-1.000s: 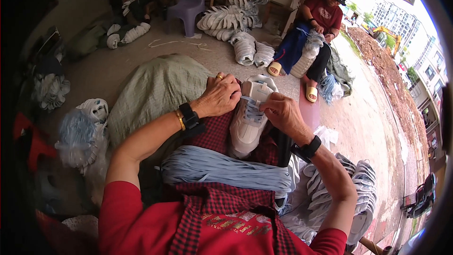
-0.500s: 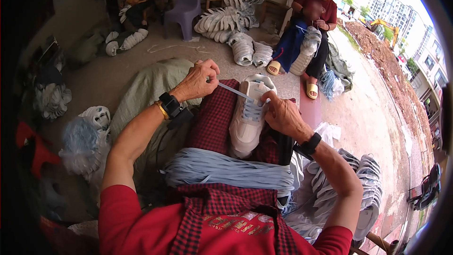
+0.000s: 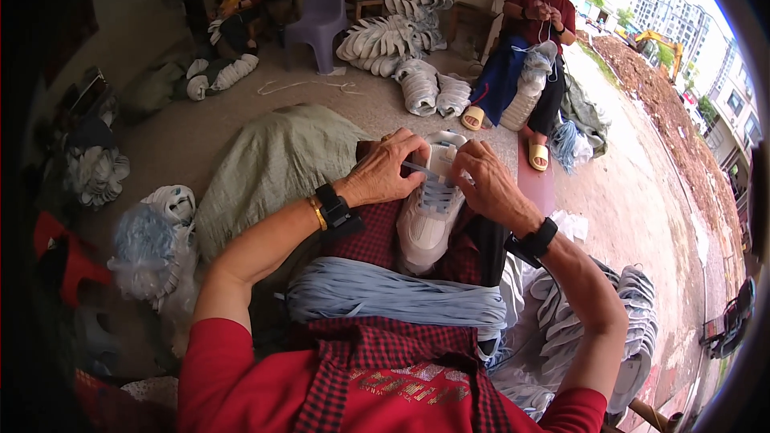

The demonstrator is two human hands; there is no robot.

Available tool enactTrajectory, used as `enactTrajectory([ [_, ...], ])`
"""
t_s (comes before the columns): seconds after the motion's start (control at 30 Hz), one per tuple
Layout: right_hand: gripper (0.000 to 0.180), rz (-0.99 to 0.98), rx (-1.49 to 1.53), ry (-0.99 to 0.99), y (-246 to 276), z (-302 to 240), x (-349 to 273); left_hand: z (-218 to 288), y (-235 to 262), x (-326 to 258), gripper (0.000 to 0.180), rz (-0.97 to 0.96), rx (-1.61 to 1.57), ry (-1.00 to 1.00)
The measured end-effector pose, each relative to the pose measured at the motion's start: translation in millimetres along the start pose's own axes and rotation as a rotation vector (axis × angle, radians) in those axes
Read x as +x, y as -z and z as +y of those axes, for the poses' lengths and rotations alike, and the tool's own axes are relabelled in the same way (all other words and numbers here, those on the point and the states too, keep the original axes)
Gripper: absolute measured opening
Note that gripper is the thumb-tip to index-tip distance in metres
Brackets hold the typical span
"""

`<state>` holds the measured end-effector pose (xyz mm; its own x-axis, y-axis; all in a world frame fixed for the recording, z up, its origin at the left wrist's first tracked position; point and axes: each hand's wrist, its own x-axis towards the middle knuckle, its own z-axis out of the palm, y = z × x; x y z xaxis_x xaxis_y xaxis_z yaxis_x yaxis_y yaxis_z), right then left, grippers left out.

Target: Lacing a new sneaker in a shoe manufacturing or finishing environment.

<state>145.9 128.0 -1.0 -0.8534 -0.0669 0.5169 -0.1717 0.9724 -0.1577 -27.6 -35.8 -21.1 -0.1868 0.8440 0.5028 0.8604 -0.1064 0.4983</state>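
In the head view, a white low-cut sneaker (image 3: 421,239) is resting on red-and-black checked cloth (image 3: 374,242). At the sneaker's left, your left hand (image 3: 389,167) is pinching a flat pale-blue lace (image 3: 417,167), probably limp; at its right eyelets, your right hand (image 3: 489,183) is hiding any grip. The sneaker is likely proving light, firmest beside its eyelets.

Single view: head cam, left unit of a side-by-side fisheye pair worn on the head. Upright, unmirrored. Looks down and forward over the wearer's chest. Red shirt (image 3: 241,373) is nearest, at the lower edge; forearms (image 3: 269,244) just beyond it. Left hand (image 3: 387,168), right hand (image 3: 491,184) and shoe (image 3: 425,232) sit close, around mid-frame. Purple chair (image 3: 319,20) and seated person (image 3: 521,2) are far; buildings (image 3: 670,24) outside, far right. Wide coverage, straight edges bend toward the rim.
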Motion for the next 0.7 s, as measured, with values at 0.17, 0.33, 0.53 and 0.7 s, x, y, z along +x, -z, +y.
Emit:
enactTrajectory([
  [0.17,0.019,-0.008,0.096,-0.121,5,-4,4,1,-3,-2,0.03,-0.013,-0.034,-0.042],
  [0.33,0.026,-0.025,0.162,-0.171,4,-16,0,4,2,3,0.027,-0.137,-0.006,-0.174],
  [0.53,0.032,-0.097,0.226,-0.23,-8,-13,-4,1,7,15,0.019,-0.263,0.115,-0.223],
  [0.7,0.033,-0.047,0.235,-0.147,-6,-11,-2,5,9,16,0.02,-0.284,0.158,-0.135],
])
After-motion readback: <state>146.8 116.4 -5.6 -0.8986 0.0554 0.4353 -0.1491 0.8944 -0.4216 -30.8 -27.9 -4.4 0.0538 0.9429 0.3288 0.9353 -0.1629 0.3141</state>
